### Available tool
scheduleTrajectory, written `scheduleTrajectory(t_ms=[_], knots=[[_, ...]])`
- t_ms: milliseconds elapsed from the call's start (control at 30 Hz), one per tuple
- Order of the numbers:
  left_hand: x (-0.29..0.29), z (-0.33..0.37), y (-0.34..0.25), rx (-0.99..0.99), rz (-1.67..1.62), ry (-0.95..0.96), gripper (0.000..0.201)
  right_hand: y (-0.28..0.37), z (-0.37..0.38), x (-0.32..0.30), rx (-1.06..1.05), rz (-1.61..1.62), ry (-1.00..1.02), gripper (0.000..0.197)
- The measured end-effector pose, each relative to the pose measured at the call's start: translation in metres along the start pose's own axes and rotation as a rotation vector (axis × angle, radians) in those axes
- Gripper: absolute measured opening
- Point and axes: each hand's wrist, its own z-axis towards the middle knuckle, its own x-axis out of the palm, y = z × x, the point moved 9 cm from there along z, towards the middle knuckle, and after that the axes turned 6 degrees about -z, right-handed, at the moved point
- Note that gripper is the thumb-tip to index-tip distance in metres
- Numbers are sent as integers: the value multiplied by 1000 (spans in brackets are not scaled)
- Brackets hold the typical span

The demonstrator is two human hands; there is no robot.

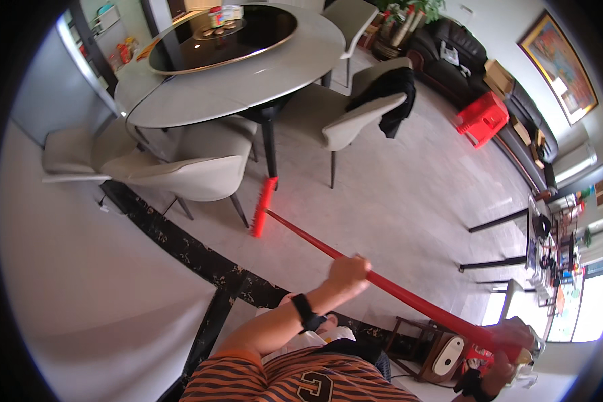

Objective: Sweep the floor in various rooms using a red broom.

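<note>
A long red broom (pixel 415 296) slants across the view, from the lower right toward the middle of the floor. Its narrow red head (pixel 262 208), with a bristly edge, lies on the grey floor beside the legs of a chair and the table. Midway along the handle, my left hand (pixel 350 276) is wrapped round it, with a black watch on that wrist. At the handle's upper end, by the lower right rim, my right hand (pixel 512 342) is closed round it. That hand is dim and partly blurred, and a black band circles its wrist.
A round grey table (pixel 241 100) with a dark turntable (pixel 224 40) stands ahead, ringed by chairs (pixel 208 177). A red plastic stool (pixel 482 119) is by the dark sofa (pixel 449 57). Black border tiles (pixel 181 244) cross the floor. A dark-legged table (pixel 499 261) stands right.
</note>
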Motion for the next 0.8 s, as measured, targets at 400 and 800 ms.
scheduleTrajectory(t_ms=[400, 800], knots=[[120, 113, -5, -499, -179, 11, 26, -178, 93, 26, 53, 329, 273, 21], [126, 316, -107, -33, 149, -236, 23, -351, 147, -29, -9, 1107, 70, 23]])
